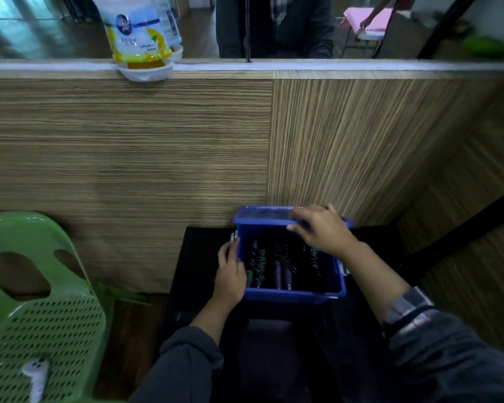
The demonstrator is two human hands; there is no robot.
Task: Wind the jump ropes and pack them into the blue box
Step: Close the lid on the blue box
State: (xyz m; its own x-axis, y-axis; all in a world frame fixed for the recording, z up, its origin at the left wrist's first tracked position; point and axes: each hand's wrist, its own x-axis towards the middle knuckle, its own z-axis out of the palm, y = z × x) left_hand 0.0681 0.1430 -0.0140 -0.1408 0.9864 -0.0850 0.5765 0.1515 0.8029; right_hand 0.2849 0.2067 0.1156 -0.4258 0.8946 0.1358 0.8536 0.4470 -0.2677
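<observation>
The blue box [294, 295] stands on a black surface in front of me, low in the view. Inside lie several wound jump ropes [280, 266] with dark handles and coiled cords. My left hand [230, 274] grips the box's left wall, thumb over the rim. My right hand [320, 228] holds the blue lid [262, 215], which sits tilted over the box's far edge and covers only the back part. The right forearm crosses the box's right side.
A green plastic chair [41, 315] stands at the left with a small white device [35, 376] on its seat. A wood-panelled counter [157, 141] rises just behind the box, with an air-freshener container [140, 39] on its ledge. Another person stands beyond the counter.
</observation>
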